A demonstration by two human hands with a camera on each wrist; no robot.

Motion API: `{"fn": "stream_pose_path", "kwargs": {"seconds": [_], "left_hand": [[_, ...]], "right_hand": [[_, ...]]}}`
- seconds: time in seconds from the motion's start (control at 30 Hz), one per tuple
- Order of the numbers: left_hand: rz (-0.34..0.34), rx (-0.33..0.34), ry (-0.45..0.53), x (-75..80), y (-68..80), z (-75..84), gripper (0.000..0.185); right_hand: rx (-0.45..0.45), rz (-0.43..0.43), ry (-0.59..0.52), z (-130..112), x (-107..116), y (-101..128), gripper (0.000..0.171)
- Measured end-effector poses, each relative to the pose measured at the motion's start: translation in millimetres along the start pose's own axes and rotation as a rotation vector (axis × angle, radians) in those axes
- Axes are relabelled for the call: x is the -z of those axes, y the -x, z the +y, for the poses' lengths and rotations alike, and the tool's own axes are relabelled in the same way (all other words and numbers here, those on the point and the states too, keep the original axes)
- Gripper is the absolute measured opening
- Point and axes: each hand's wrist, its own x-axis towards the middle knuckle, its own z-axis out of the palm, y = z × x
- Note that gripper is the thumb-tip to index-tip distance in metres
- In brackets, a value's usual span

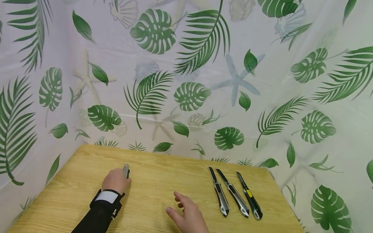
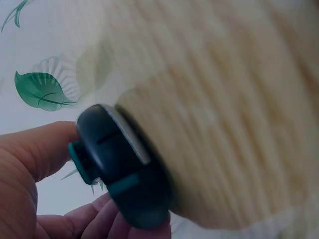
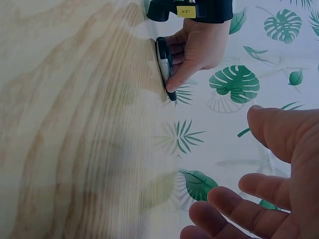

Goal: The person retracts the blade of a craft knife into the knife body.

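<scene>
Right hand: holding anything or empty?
Empty. The right hand hovers open above the wooden table, fingers spread and relaxed.

Four utility knives [image 1: 234, 196], two hands [image 1: 116, 181]

The table [image 1: 163, 181] has a pale wood-grain top, smooth with a soft sheen. The cutter [image 1: 126, 170] gripped in the left hand [image 1: 116, 181] shows a dark, glossy plastic butt with teal trim and a strip of bright metal — seen close in the left wrist view. At about three o'clock from it lie three more cutters [image 1: 234, 195], black plastic with shiny metal rails. The backdrop sheet [image 1: 186, 81] is thin, slick printed plastic, creased and faintly translucent. The sleeve [image 1: 96, 218] is matt black cloth.
</scene>
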Motion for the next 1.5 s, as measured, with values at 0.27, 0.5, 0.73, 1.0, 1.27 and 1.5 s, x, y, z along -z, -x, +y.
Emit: {"fn": "stream_pose_path", "kwargs": {"seconds": [0.27, 0.5, 0.73, 1.0, 1.27, 1.5], "left_hand": [[-0.003, 0.011, 0.003, -0.5, -2.7, -0.7, 0.032], [0.029, -0.014, -0.017, 2.4, 0.7, 2.7, 0.039], [0.112, -0.357, -0.077, 14.6, 15.6, 36.5, 0.035], [-0.079, -0.636, 0.0, -0.7, 60.2, 80.5, 0.028], [-0.323, -0.771, 0.03, -22.9, 97.3, 104.0, 0.034], [-0.52, -0.802, 0.019, -61.0, 108.6, 102.9, 0.034]], "right_hand": [[-0.002, -0.015, -0.006, -2.1, 1.9, -0.3, 0.065], [-0.011, -0.016, 0.005, -4.7, 4.1, -2.0, 0.066], [-0.003, 0.031, 0.05, -0.4, 21.0, -2.8, 0.068], [-0.073, 0.223, 0.178, 20.6, 59.9, -9.8, 0.065], [-0.158, 0.318, 0.399, 63.8, 93.9, -24.6, 0.058], [-0.304, 0.291, 0.529, 101.6, 100.7, -35.5, 0.054]]}}
